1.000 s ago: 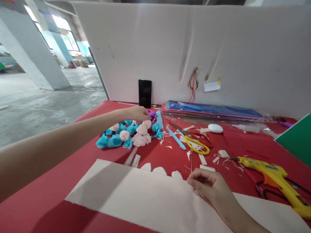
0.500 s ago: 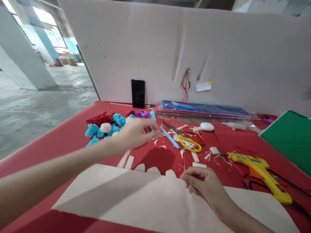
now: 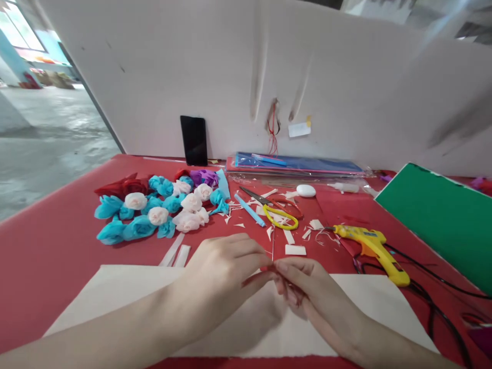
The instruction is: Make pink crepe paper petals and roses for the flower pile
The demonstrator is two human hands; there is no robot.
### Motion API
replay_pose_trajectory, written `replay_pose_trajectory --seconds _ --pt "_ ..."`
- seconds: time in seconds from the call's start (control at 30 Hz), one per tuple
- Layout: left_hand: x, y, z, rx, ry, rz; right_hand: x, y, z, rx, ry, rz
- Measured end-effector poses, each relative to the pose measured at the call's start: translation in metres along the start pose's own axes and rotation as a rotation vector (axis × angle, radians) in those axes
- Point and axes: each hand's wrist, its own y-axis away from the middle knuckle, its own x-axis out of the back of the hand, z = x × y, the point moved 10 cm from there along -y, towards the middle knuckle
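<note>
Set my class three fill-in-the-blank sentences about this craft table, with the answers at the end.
The scissors have one red handle loop and one ____ loop.
The phone propped against the pale backboard is ____.
The glue gun lies to the ____ of the scissors in the picture.
Missing words: yellow; black; right.

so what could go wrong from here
The yellow plastic glue gun lies with its nozzle beside loose white paper scraps; if hot, it might stick to or scorch them. I can't tell whether it is on.

Its black cable runs near the right hand's forearm, so a sweep could drag the gun.

The thin straight stick seems pinched only by fingertips and might slip.
</note>
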Motion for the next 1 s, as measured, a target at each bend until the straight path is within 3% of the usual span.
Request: replay_pose_trajectory --seconds 0.23,0.4,0.6,0.83,1.0 --pt "-0.001 0.0 -0.005 0.073 0.088 0.023 0.002 0.003 -0.005 0.031 -0.009 0.002" --pt "0.006 0.003 0.004 -0.04 0.017 0.075 -0.001 0.005 -0.008 0.03 -0.025 -0.005" --pt "0.005 0.007 0.016 -0.16 -0.103 -0.002 -0.005 0.01 -0.008 -0.004 -0.127 -0.019" --pt "0.016 0.003 0.01 -0.094 -0.191 0.09 -0.008 0.015 -0.013 0.041 -0.123 -0.05" --pt "0.018 -0.001 0.007 -0.041 -0.053 0.086 -0.011 0.016 -0.016 0.068 -0.097 -0.062"
